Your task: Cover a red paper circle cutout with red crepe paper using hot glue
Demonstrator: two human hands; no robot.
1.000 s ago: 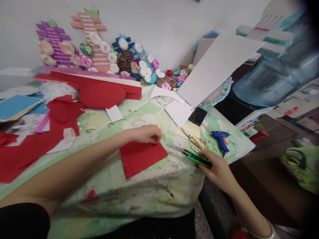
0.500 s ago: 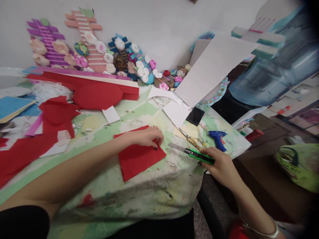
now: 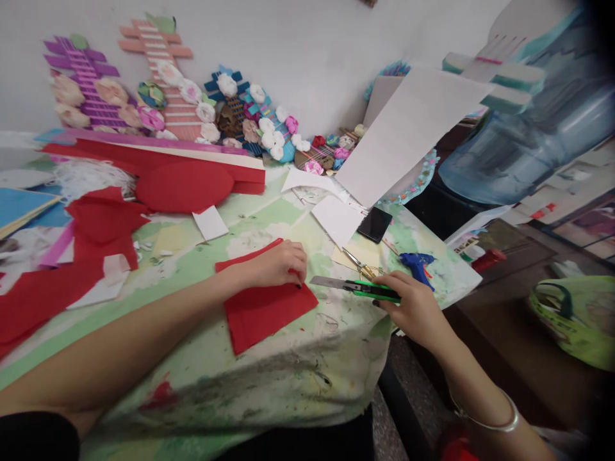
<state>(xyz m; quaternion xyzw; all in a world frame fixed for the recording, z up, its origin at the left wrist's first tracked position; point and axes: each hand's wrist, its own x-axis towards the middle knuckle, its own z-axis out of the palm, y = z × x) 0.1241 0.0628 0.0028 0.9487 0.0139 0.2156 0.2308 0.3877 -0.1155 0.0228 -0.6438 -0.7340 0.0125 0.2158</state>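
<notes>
A folded red sheet of paper [image 3: 269, 312] lies near the front of the table. My left hand [image 3: 283, 262] is over its upper right part, with the fingers curled together at the paper; the fingertips are partly hidden. In my right hand [image 3: 413, 304] is a green and black utility knife [image 3: 372, 289], gripped by its handle. Its long blade is out and points left toward the paper, just short of its right edge. Gold-handled scissors [image 3: 360, 262] lie right behind the knife, partly covered by it and my hand.
A blue glue gun [image 3: 418, 266] and a black phone [image 3: 375, 224] lie behind my right hand. Red paper pieces [image 3: 187, 186] and white scraps [image 3: 210, 223] cover the left side. Decorated stick crafts [image 3: 175, 109] lean on the wall; a large water bottle [image 3: 523, 153] stands right.
The utility knife has moved left, closer to the red paper. My left hand's fingers have drawn closer together at the paper. The view has shifted slightly.
</notes>
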